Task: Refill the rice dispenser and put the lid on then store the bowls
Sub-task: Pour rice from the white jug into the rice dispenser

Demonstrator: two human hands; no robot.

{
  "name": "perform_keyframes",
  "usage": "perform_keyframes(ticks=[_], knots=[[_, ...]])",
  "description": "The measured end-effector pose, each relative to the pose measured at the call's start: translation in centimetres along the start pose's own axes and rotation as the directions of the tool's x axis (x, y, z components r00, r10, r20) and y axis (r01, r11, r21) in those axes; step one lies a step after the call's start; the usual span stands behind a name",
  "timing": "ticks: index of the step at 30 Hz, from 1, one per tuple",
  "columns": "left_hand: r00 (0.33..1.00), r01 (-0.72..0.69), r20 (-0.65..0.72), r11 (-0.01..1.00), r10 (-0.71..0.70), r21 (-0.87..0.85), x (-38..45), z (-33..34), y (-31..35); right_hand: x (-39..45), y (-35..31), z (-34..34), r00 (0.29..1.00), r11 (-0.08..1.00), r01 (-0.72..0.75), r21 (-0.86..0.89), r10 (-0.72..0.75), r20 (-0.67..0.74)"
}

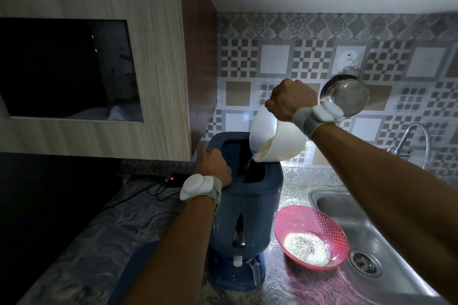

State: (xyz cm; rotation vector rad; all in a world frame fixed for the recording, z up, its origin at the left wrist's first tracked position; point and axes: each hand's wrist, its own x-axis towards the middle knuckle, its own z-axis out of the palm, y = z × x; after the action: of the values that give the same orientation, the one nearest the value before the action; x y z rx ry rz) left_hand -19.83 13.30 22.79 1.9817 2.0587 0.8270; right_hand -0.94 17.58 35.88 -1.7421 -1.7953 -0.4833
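A dark blue rice dispenser (244, 208) stands on the counter with its top open. My right hand (291, 99) grips the rim of a white bowl (285, 141) and holds it tilted over the opening, and rice (264, 151) streams from the bowl's lip into the dispenser. My left hand (213, 164) grips the left edge of the dispenser's top. A pink bowl (309, 220) with a heap of rice in it sits on the counter to the dispenser's right. A dark blue flat piece (133, 262), perhaps the lid, lies on the counter under my left forearm.
A steel sink (386, 242) with a tap (416, 141) lies at the right, close to the pink bowl. A metal pan (344, 96) hangs on the tiled wall. A small black device (173, 178) with a red light and cables sits left of the dispenser.
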Motion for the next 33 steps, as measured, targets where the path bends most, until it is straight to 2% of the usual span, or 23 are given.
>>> perform_keyframes(ticks=[33], knots=[[1.000,0.021,0.007,1.000,-0.021,0.015,0.19,0.18,0.04,-0.16,-0.55,-0.74,0.999,1.000,0.020,-0.009,-0.020,0.033]])
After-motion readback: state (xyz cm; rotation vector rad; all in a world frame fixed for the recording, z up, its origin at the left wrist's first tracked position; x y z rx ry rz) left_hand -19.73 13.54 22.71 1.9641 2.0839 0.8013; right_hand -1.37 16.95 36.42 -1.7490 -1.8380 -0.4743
